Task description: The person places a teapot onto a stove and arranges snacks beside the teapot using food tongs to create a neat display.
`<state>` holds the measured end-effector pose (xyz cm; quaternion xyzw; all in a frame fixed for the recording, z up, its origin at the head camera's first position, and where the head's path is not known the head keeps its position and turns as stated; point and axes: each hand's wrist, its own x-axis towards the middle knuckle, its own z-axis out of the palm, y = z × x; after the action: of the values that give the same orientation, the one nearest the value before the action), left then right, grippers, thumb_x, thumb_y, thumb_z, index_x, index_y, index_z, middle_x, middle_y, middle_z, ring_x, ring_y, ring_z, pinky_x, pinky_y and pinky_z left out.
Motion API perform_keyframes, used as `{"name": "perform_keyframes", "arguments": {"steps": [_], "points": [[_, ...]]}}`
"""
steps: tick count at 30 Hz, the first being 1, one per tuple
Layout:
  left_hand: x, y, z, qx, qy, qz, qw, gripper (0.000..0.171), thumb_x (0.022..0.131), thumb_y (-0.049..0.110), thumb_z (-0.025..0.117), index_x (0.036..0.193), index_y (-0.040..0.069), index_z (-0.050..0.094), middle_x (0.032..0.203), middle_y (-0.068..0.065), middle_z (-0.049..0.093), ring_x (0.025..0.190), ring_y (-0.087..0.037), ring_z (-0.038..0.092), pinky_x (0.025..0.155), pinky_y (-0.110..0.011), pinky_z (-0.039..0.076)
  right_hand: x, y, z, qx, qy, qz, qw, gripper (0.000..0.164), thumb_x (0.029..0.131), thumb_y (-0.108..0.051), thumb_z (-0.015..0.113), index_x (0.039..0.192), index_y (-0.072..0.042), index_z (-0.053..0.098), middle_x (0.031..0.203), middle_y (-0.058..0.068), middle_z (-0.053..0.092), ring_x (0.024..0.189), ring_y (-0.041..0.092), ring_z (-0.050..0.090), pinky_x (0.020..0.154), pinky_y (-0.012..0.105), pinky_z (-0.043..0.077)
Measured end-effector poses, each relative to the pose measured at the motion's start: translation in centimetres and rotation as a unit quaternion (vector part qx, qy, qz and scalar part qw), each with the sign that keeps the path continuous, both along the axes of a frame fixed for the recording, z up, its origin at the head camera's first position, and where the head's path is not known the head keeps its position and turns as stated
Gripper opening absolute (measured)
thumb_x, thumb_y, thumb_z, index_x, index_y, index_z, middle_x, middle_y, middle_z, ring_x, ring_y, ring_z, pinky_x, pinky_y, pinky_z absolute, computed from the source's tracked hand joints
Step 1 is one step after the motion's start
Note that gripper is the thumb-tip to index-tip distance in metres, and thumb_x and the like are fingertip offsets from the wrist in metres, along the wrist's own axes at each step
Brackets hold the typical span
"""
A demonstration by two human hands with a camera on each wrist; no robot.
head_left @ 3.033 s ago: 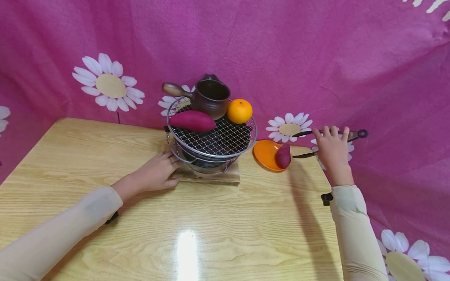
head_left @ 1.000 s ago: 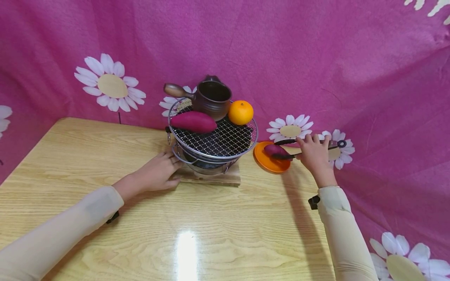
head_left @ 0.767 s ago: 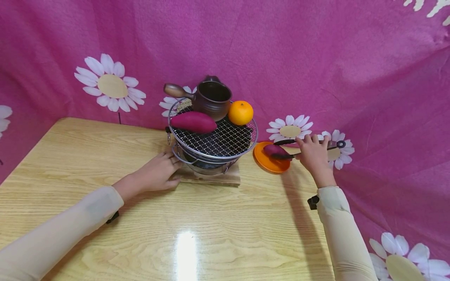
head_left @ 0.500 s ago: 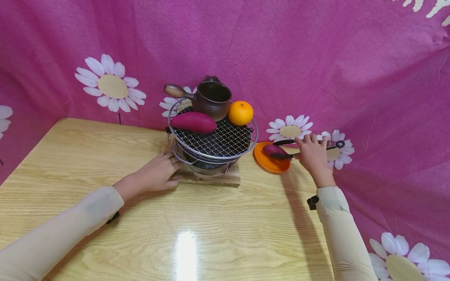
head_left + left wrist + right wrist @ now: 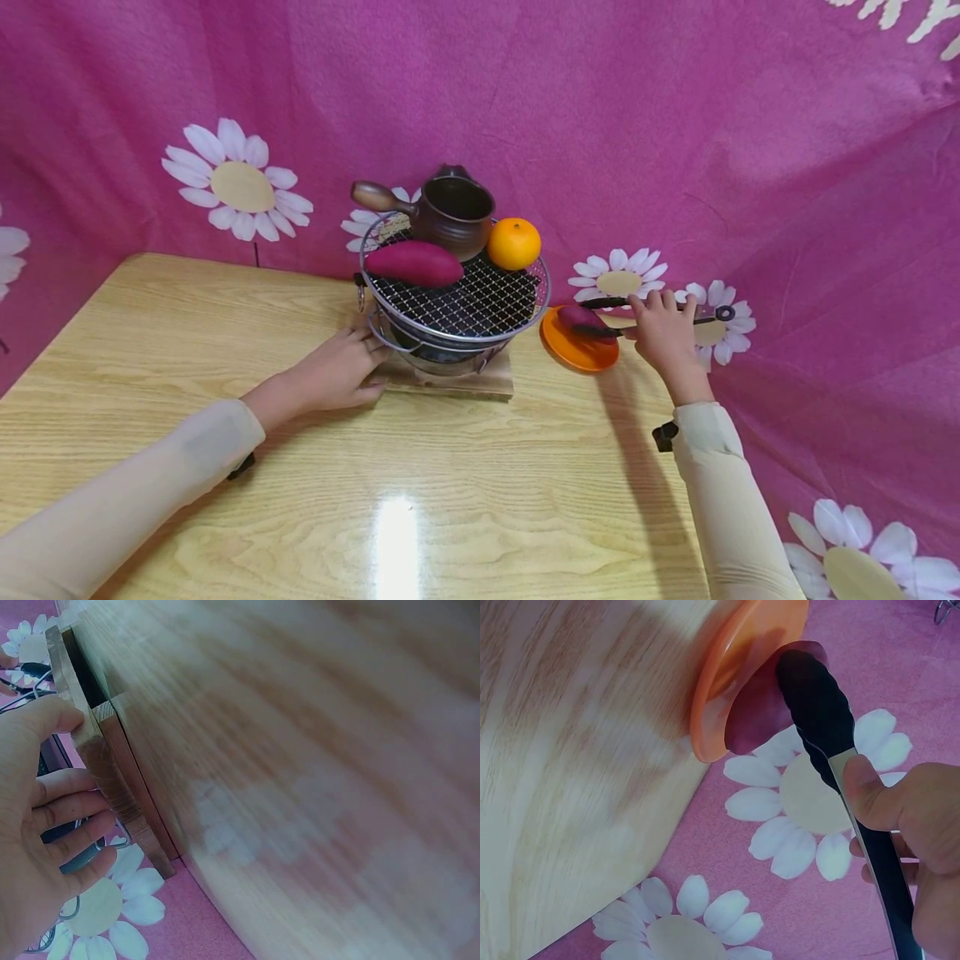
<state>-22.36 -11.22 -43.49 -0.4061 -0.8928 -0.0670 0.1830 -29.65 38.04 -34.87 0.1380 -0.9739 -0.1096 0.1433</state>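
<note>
My right hand [image 5: 663,335] holds black-tipped metal tongs [image 5: 815,712] by their arms. The tongs' two tips lie on either side of a small purple sweet potato [image 5: 761,705] over an orange plate [image 5: 573,350] on the table's right side. My left hand [image 5: 336,368] rests against the left end of a wooden board [image 5: 112,776], its thumb at the corner and its fingers loosely spread along the edge. On that board stands a round tabletop grill [image 5: 450,337] with a wire mesh top. A larger sweet potato [image 5: 415,263] lies on the mesh.
A brown clay pot [image 5: 453,221] with a side handle sits at the mesh's back, beside an orange [image 5: 514,244]. A pink flowered cloth [image 5: 675,125] hangs behind and right of the wooden table [image 5: 480,483].
Over three seconds my right hand has brought the tongs left and down from beside the plate to around the small sweet potato, which now lies turned and further left. My left hand stays put.
</note>
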Motion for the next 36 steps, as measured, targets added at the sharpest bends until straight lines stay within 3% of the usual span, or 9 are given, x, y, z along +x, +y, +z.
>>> {"name": "perform_keyframes", "arguments": {"steps": [15, 23, 31, 36], "points": [[0.1, 0.0, 0.0, 0.0, 0.017, -0.005, 0.9998, 0.043, 0.085, 0.03, 0.075, 0.114, -0.001, 0.069, 0.115, -0.017, 0.072, 0.112, -0.037, 0.063, 0.101, -0.053, 0.05, 0.4, -0.6, 1.1, -0.016, 0.012, -0.003, 1.0, 0.055, 0.084, -0.013, 0.076, 0.133, -0.001, 0.055, 0.114, 0.029, 0.054, 0.115, 0.048, 0.044, 0.1, 0.069, 0.025], [0.2, 0.0, 0.1, 0.0, 0.012, -0.003, 0.9999, 0.042, 0.086, 0.029, 0.074, 0.116, -0.001, 0.069, 0.118, -0.018, 0.071, 0.115, -0.038, 0.062, 0.102, -0.053, 0.05, 0.5, -0.9, 1.9, -0.03, 0.066, 0.015, 0.997, 0.056, 0.081, -0.01, 0.076, 0.133, -0.003, 0.057, 0.111, 0.029, 0.057, 0.111, 0.048, 0.047, 0.098, 0.068, 0.028], [0.2, 0.0, 0.2, -0.003, 0.001, 0.0, 1.0, 0.043, 0.086, 0.028, 0.074, 0.117, -0.001, 0.068, 0.122, -0.019, 0.07, 0.119, -0.038, 0.061, 0.105, -0.054, 0.048, 1.5, -1.5, 4.1, -0.051, 0.089, 0.021, 0.994, 0.056, 0.078, 0.002, 0.063, 0.134, -0.004, 0.055, 0.113, 0.032, 0.055, 0.112, 0.05, 0.045, 0.098, 0.07, 0.03], [0.2, 0.0, 0.2, -0.007, 0.005, 0.0, 1.0, 0.044, 0.086, 0.03, 0.074, 0.117, -0.001, 0.068, 0.121, -0.019, 0.07, 0.117, -0.038, 0.061, 0.103, -0.054, 0.049, 2.2, -2.0, 5.8, -0.071, 0.116, 0.028, 0.99, 0.055, 0.084, -0.003, 0.068, 0.137, -0.004, 0.055, 0.115, 0.03, 0.054, 0.111, 0.049, 0.044, 0.098, 0.069, 0.029]]}}
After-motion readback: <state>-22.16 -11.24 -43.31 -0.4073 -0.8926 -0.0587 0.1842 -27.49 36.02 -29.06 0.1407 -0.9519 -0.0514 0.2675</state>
